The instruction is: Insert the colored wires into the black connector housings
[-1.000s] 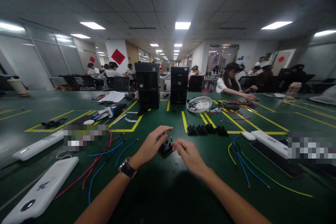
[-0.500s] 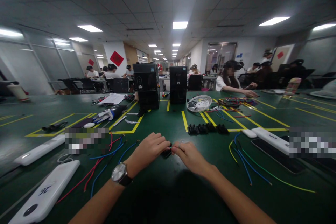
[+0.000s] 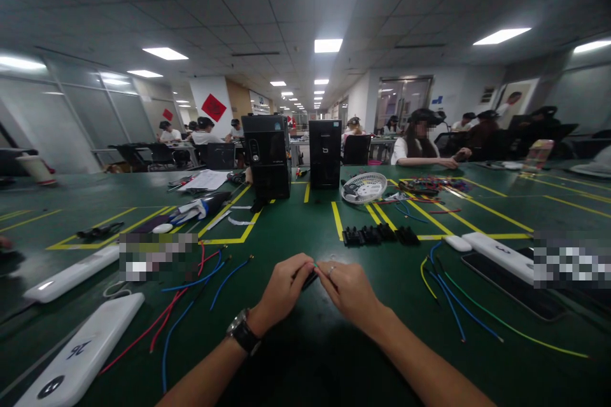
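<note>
Both hands meet fingertip to fingertip over the front middle of the green table (image 3: 286, 362). My left hand (image 3: 286, 286), with a watch on its wrist, is closed on a small black part (image 3: 310, 280), mostly hidden by the fingers. My right hand (image 3: 348, 286), wearing a ring, pinches something at the same spot; a tiny green bit shows there, too small to name. Left of the hands lie red and blue wires (image 3: 220, 286). To the right are blue and yellow-green wires (image 3: 506, 315). Several black blocks (image 3: 377, 235) stand in a row beyond my right hand.
Two black computer towers (image 3: 324, 156) (image 3: 266, 159) stand at the back. Beside them is a white basket (image 3: 365, 189). White numbered devices lie left (image 3: 81, 346) and right (image 3: 499, 256). Across the table sits a person (image 3: 417, 143) near a wire heap (image 3: 432, 186).
My left hand has turned and drawn nearer, its wrist shifting right, and my right hand has tilted over the black part. The person across has pulled an arm back from the wire heap.
</note>
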`<state>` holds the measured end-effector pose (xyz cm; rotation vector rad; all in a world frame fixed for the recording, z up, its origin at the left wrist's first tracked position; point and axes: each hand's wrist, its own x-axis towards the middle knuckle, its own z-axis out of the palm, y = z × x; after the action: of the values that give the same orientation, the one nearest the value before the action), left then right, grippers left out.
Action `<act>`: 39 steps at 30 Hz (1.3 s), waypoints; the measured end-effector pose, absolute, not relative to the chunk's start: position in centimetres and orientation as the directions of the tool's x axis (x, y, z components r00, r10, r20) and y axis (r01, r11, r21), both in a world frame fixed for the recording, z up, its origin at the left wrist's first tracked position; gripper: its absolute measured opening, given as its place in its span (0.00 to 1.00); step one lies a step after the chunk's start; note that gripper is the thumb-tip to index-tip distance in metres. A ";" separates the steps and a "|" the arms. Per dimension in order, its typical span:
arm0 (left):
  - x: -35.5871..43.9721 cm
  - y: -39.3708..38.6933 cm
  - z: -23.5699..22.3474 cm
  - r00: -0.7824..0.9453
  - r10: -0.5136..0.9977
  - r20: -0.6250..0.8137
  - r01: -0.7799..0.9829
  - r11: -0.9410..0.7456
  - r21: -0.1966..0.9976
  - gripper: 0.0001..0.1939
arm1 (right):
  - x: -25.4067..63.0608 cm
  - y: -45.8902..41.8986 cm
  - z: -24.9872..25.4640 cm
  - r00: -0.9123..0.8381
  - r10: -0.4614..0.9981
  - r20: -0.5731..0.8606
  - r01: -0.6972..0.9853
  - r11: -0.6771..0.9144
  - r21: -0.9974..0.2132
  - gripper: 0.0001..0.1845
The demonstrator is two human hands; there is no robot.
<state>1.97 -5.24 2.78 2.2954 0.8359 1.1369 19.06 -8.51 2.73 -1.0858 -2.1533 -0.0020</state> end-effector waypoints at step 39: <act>-13.4 2.5 3.9 0.295 0.951 -0.089 0.681 -0.144 0.718 0.23 | 17.1 -5.1 1.7 -0.455 0.833 0.315 0.843 0.517 -0.151 0.23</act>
<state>-13.41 2.52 3.89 1.8995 1.4567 0.5181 17.13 -5.12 1.72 -1.3906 -2.4137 -0.0381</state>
